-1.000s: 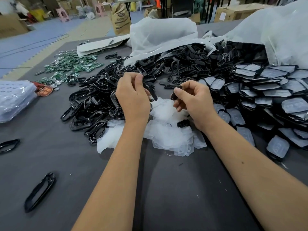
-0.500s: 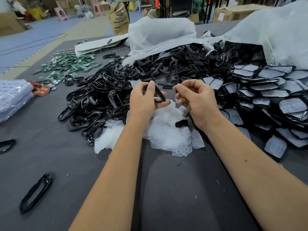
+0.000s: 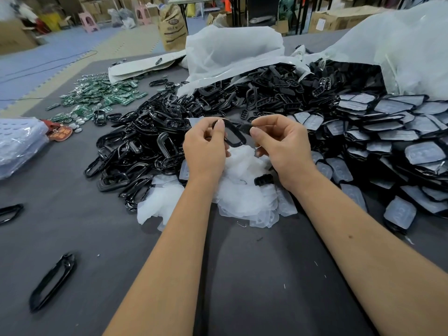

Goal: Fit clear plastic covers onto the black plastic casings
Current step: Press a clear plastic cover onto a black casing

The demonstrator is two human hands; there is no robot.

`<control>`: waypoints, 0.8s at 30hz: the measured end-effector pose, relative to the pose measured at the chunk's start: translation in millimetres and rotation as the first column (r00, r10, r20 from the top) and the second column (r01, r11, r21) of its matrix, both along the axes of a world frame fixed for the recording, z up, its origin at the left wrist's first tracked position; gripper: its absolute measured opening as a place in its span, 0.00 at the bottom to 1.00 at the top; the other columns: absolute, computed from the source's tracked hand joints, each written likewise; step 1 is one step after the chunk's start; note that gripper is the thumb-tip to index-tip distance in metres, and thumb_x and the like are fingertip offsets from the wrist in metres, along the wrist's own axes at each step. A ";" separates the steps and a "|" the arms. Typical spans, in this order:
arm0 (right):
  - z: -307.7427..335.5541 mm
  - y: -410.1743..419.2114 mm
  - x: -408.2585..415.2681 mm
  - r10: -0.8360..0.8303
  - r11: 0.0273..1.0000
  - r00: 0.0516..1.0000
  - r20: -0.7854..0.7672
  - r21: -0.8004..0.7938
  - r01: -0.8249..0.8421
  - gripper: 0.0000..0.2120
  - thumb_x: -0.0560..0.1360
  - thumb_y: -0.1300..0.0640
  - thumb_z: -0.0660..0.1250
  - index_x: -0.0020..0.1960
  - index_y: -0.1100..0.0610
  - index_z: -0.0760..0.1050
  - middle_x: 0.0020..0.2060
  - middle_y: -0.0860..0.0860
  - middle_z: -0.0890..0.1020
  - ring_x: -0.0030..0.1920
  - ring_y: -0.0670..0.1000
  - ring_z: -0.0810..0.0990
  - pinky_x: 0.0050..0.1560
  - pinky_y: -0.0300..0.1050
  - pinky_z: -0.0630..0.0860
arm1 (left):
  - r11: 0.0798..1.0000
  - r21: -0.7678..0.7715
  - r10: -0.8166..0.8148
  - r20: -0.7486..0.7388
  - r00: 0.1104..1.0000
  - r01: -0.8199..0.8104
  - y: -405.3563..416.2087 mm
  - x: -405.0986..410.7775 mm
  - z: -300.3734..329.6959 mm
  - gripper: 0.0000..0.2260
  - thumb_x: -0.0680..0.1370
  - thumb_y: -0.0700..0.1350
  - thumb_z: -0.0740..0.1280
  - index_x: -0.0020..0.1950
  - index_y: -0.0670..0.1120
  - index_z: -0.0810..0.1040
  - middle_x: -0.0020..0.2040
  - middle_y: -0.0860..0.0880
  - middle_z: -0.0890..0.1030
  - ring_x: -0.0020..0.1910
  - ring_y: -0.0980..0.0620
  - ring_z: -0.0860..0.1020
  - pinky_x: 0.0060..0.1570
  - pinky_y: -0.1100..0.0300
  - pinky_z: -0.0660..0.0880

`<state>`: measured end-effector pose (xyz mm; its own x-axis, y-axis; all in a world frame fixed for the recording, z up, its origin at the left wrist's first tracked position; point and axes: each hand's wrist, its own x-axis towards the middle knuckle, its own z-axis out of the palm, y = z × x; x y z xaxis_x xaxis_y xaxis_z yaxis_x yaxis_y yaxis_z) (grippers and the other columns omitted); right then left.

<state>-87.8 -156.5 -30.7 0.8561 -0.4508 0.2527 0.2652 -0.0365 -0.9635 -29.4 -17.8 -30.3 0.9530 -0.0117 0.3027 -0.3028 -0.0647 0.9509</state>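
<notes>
On the near left of the grey table a lone black casing frame lies by itself, with another at the left edge. Farther off on the left sits a scatter of green circuit boards. Right of those spreads the heap of bare black casings, running back to the white plastic bags at the far side. My left hand is raised over the pile of clear plastic covers, thumb and fingers curled and pinching the left end of a black casing. My right hand pinches something at the casing's right end between thumb and forefinger, the other fingers curled in; whether that is a clear cover or the casing itself I cannot tell. A small black piece lies on the clear covers below my right wrist. To the right, well apart from the bare ones, lie the casings with covers fitted
</notes>
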 end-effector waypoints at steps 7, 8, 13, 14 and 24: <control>-2.6 0.0 2.0 -0.028 0.999 0.999 0.020 -0.017 0.029 0.07 0.77 0.69 0.71 0.49 0.60 0.85 0.37 0.51 0.85 0.34 0.47 0.81 0.39 0.38 0.80 | 0.989 -0.142 -0.062 -0.159 0.985 0.039 -1.9 -3.2 2.9 0.09 0.79 0.31 0.67 0.53 0.43 0.83 0.29 0.51 0.81 0.38 0.44 0.87 0.47 0.50 0.85; -2.9 -0.2 2.4 -0.028 0.999 0.999 0.020 -0.018 0.028 0.09 0.78 0.70 0.70 0.50 0.59 0.86 0.37 0.51 0.85 0.34 0.47 0.82 0.40 0.38 0.80 | 0.988 -0.141 -0.082 -0.161 0.983 0.060 -1.9 -3.3 3.2 0.11 0.78 0.31 0.67 0.54 0.44 0.84 0.29 0.51 0.81 0.38 0.44 0.87 0.49 0.50 0.85; -6.2 0.4 3.6 -0.062 0.997 0.998 0.010 -0.050 0.062 0.05 0.76 0.67 0.75 0.49 0.59 0.84 0.37 0.54 0.87 0.34 0.52 0.86 0.38 0.42 0.83 | 0.982 -0.154 -0.145 -0.210 0.967 0.114 -4.6 -4.8 4.2 0.12 0.79 0.31 0.64 0.55 0.42 0.85 0.36 0.41 0.83 0.40 0.43 0.87 0.50 0.50 0.85; -7.2 0.5 4.0 -0.081 0.995 0.997 0.008 -0.062 0.081 0.04 0.75 0.66 0.76 0.48 0.59 0.84 0.37 0.54 0.87 0.34 0.53 0.86 0.37 0.43 0.83 | 0.978 -0.170 -0.157 -0.224 0.962 0.120 -5.4 -5.6 4.8 0.12 0.80 0.31 0.63 0.54 0.40 0.85 0.41 0.37 0.84 0.40 0.43 0.87 0.49 0.52 0.85; -10.9 1.1 5.8 -0.192 0.961 0.981 0.015 -0.201 0.191 0.04 0.75 0.65 0.76 0.46 0.58 0.83 0.36 0.53 0.86 0.33 0.52 0.87 0.37 0.47 0.85 | 0.968 -0.209 -0.188 -0.249 0.950 0.137 -7.3 -7.5 4.5 0.12 0.81 0.30 0.61 0.50 0.38 0.85 0.47 0.39 0.85 0.38 0.47 0.86 0.42 0.58 0.84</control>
<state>-81.9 -155.4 -41.6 0.7600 -0.5470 0.3510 0.2300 -0.2788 -0.9324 -36.9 -25.2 -25.8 0.9887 -0.1404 0.0519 -0.0304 0.1512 0.9880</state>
